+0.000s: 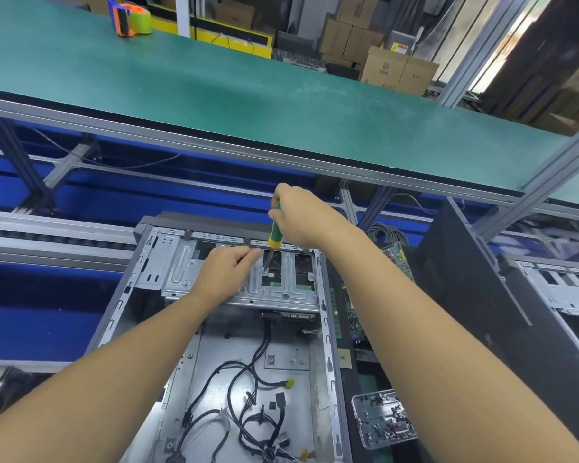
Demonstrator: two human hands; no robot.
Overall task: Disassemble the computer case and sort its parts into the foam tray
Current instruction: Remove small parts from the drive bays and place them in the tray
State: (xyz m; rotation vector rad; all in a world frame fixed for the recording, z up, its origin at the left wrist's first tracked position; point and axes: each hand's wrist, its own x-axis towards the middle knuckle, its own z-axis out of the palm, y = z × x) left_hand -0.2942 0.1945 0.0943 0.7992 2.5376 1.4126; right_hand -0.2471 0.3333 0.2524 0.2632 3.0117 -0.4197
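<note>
An open grey computer case (328,329) lies on its side in front of me, loose black cables (248,396) on its floor. Across its far end sits a metal drive cage (181,272). My right hand (301,215) grips a green and yellow screwdriver (274,237), held upright with its tip on a screw (264,271) in the cage. My left hand (224,269) rests on the cage just left of the shaft, fingers curled, fingertips close to the shaft; whether they pinch it I cannot tell.
A clear plastic box of screws (385,417) sits right of the case, with circuit boards (395,259) beyond it. A dark panel (475,279) and another case (559,289) stand at the right. A green shelf (214,88) with a tape dispenser (129,18) overhangs the bench.
</note>
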